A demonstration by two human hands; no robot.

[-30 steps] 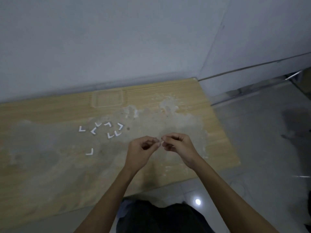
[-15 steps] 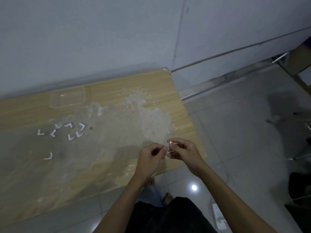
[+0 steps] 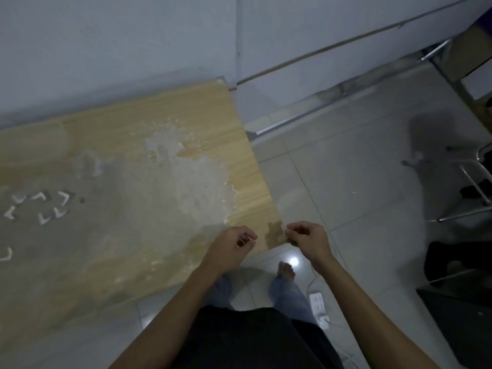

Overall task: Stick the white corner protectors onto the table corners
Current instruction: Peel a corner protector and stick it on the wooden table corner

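The hands have parted. A second ago their fingertips met over the table [image 3: 127, 155], well in from its near right corner [image 3: 282, 242]; half a second ago they were still joined, closer to that corner. Now the left hand [image 3: 232, 245] sits over the wood just left of the corner, fingers curled, with a thin pale sliver showing at them, perhaps peeled backing. The right hand [image 3: 306, 239] has reached the corner itself, its fingertips pinching something too small to make out, probably a protector.
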